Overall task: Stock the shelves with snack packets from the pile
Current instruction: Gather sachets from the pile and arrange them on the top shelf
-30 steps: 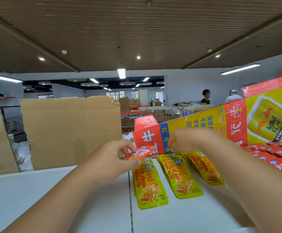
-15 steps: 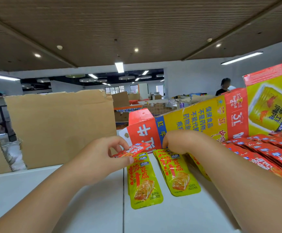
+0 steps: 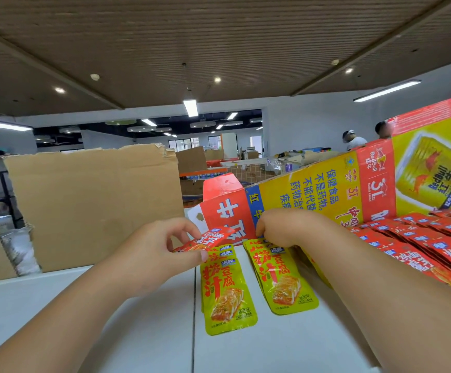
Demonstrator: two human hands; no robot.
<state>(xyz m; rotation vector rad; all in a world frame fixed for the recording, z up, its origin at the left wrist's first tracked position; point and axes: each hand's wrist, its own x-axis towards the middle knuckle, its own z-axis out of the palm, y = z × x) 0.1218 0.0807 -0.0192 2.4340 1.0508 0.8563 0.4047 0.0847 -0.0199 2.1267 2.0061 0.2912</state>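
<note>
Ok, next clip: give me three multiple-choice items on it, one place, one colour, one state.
1. The Red Bull carton stands: A) behind the yellow packets B) on the floor C) on a trolley.
2. The packet pinched by the left hand is: A) yellow B) red C) blue.
3. The yellow packets: A) hang B) stand upright C) lie flat.
1A, it rises right behind them; 2B, the packet's wrapper is plainly red; 3C, they lie flat on the white shelf.

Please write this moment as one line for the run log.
left hand: pinches red packet | right hand: holds right yellow stack top | shelf: left yellow stack lying flat
</note>
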